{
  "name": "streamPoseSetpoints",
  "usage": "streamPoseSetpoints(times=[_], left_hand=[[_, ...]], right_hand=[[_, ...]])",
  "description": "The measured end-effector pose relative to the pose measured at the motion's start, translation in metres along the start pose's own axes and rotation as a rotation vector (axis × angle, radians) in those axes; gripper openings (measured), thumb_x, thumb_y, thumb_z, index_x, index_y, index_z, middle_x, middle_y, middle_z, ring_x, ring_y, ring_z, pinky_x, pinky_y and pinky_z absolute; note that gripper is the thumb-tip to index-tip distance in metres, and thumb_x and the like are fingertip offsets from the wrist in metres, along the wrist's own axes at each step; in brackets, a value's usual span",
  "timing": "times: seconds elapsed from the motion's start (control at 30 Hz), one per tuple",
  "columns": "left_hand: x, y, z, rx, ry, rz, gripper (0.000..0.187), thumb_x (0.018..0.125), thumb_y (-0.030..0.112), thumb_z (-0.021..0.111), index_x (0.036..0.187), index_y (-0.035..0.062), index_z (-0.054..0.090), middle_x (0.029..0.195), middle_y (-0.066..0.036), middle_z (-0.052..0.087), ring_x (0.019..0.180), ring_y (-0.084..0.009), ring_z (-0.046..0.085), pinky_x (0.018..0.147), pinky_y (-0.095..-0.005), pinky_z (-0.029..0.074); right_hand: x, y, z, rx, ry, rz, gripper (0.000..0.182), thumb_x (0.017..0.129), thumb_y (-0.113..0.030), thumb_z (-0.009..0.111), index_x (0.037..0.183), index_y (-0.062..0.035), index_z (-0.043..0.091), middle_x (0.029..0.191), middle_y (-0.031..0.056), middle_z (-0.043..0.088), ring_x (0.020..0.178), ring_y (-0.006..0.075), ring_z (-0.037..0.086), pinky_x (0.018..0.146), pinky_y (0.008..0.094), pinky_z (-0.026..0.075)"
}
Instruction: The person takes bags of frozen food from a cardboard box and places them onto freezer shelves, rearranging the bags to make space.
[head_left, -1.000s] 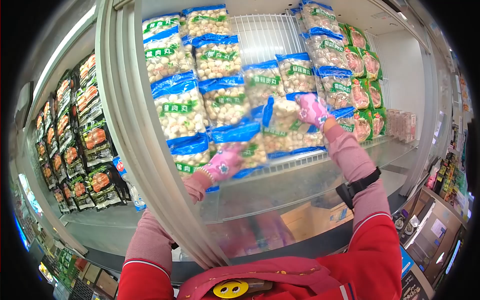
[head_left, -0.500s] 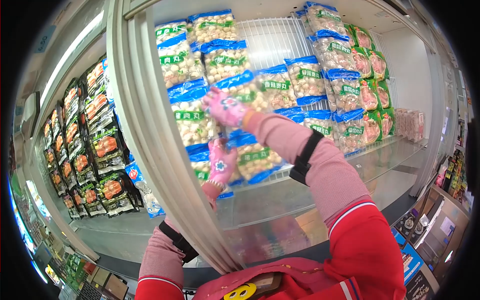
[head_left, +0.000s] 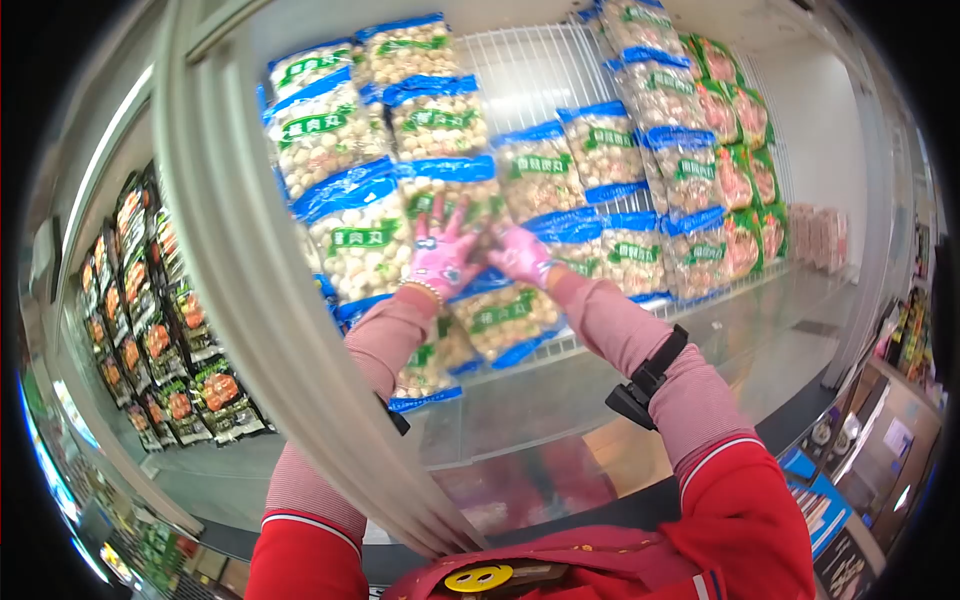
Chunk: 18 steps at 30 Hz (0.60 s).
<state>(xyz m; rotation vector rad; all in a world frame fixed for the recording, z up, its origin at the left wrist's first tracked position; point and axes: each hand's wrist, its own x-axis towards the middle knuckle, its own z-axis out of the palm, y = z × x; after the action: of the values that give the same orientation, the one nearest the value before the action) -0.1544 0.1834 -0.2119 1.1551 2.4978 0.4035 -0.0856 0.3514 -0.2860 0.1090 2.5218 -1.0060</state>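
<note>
My left hand (head_left: 443,250), in a pink flowered glove, lies with fingers spread on the front of a clear bag of meatballs (head_left: 455,190) with a blue top and green label. Beside it, at the bag's lower right, my right hand (head_left: 522,255) wears a matching glove; its bunched fingers close on the bag's edge, slightly blurred. Another meatball bag (head_left: 362,235) stands just left of my left hand. Below both hands leans a lower bag of meatballs (head_left: 503,318), partly covered by them.
A white door frame (head_left: 270,260) crosses in front of my left forearm. More meatball bags (head_left: 635,250) and green-edged packs (head_left: 742,250) stand right, against a white wire rack (head_left: 530,75). Black packs (head_left: 220,390) fill the left section. A glass ledge (head_left: 580,410) runs along the front.
My left hand has risen from the lower bags onto the middle bag. My right hand has moved down and right, from the bag's upper left to its lower right. The view has shifted somewhat.
</note>
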Motion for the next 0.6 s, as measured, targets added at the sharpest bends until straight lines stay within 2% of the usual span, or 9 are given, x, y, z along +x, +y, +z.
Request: streamPoseSetpoints(times=[0.03, 0.1, 0.23, 0.3, 0.33, 0.4, 0.5, 0.53, 0.6], left_hand=[[-0.003, 0.000, 0.004, -0.006, -0.021, 0.021, 0.071, 0.075, 0.038, 0.066, 0.139, 0.0241, 0.039, 0.154, -0.013, 0.014, 0.141, -0.0397, 0.002, 0.110, -0.0580, 0.010], [-0.006, 0.005, 0.006, 0.250, -0.178, -0.020, 0.071, 0.076, 0.039, 0.064, 0.140, 0.0244, 0.037, 0.154, -0.013, 0.011, 0.140, -0.0431, 0.003, 0.110, -0.0595, 0.010], [0.001, 0.031, 0.006, 0.047, -0.177, -0.212, 0.067, 0.082, 0.036, 0.057, 0.143, 0.0222, 0.033, 0.154, -0.018, 0.006, 0.138, -0.0475, 0.001, 0.110, -0.0602, 0.007], [0.002, 0.025, -0.001, -0.070, -0.125, -0.206, 0.061, 0.084, 0.023, 0.053, 0.142, 0.0200, 0.034, 0.153, -0.021, 0.007, 0.138, -0.0480, 0.000, 0.112, -0.0549, 0.009], [0.002, 0.019, -0.001, -0.043, -0.109, -0.192, 0.060, 0.084, 0.019, 0.052, 0.142, 0.0205, 0.036, 0.152, -0.022, 0.008, 0.137, -0.0482, 0.004, 0.112, -0.0537, 0.012], [-0.001, 0.006, 0.001, 0.014, -0.085, -0.166, 0.058, 0.084, 0.012, 0.049, 0.140, 0.0216, 0.038, 0.151, -0.023, 0.012, 0.135, -0.0487, 0.013, 0.111, -0.0511, 0.019], [-0.003, -0.008, 0.003, 0.109, -0.047, -0.131, 0.059, 0.083, 0.001, 0.045, 0.138, 0.0232, 0.043, 0.149, -0.025, 0.017, 0.132, -0.0495, 0.026, 0.109, -0.0473, 0.029], [0.005, -0.003, 0.001, 0.155, -0.034, -0.154, 0.054, 0.084, 0.002, 0.045, 0.133, 0.0243, 0.047, 0.145, -0.027, 0.025, 0.124, -0.0482, 0.039, 0.103, -0.0480, 0.038], [0.018, 0.014, -0.008, 0.057, -0.066, -0.232, 0.050, 0.085, 0.004, 0.046, 0.131, 0.0229, 0.049, 0.143, -0.028, 0.029, 0.123, -0.0470, 0.041, 0.100, -0.0478, 0.041]], right_hand=[[-0.018, -0.045, -0.037, -0.086, -0.064, 0.081, 0.054, 0.079, -0.023, 0.059, 0.129, -0.0070, 0.047, 0.124, 0.0240, 0.051, 0.110, 0.0394, 0.052, 0.092, 0.0409, 0.044], [-0.009, -0.026, -0.007, -0.103, 0.081, 0.268, 0.059, 0.077, -0.026, 0.060, 0.131, -0.0046, 0.045, 0.125, 0.0237, 0.050, 0.115, 0.0388, 0.049, 0.097, 0.0399, 0.041], [-0.012, 0.001, -0.019, -0.209, 0.196, 0.181, 0.060, 0.079, -0.029, 0.054, 0.130, -0.0010, 0.043, 0.122, 0.0233, 0.052, 0.120, 0.0362, 0.046, 0.099, 0.0433, 0.040], [-0.035, -0.003, -0.056, 0.046, 0.251, 0.252, 0.072, 0.076, -0.035, 0.060, 0.134, 0.0017, 0.038, 0.127, 0.0244, 0.049, 0.126, 0.0367, 0.041, 0.104, 0.0420, 0.035], [-0.048, -0.006, -0.072, 0.074, 0.110, 0.349, 0.086, 0.074, -0.045, 0.065, 0.139, 0.0005, 0.031, 0.134, 0.0254, 0.044, 0.129, 0.0359, 0.037, 0.104, 0.0403, 0.037], [-0.071, 0.024, -0.062, 0.311, -0.148, 0.354, 0.088, 0.073, -0.054, 0.065, 0.136, 0.0003, 0.037, 0.130, 0.0262, 0.048, 0.125, 0.0353, 0.043, 0.098, 0.0379, 0.042], [-0.097, 0.057, 0.004, 0.064, -0.683, 0.324, 0.075, 0.073, -0.053, 0.068, 0.127, -0.0041, 0.052, 0.125, 0.0231, 0.052, 0.110, 0.0353, 0.054, 0.087, 0.0410, 0.048], [-0.098, 0.059, 0.030, -0.092, -0.811, 0.252, 0.067, 0.072, -0.053, 0.069, 0.121, -0.0087, 0.060, 0.121, 0.0211, 0.056, 0.104, 0.0347, 0.058, 0.081, 0.0412, 0.050], [-0.113, 0.013, 0.036, -0.027, -0.726, 0.332, 0.052, 0.075, -0.052, 0.066, 0.114, -0.0168, 0.064, 0.112, 0.0175, 0.060, 0.096, 0.0320, 0.061, 0.074, 0.0404, 0.051]])
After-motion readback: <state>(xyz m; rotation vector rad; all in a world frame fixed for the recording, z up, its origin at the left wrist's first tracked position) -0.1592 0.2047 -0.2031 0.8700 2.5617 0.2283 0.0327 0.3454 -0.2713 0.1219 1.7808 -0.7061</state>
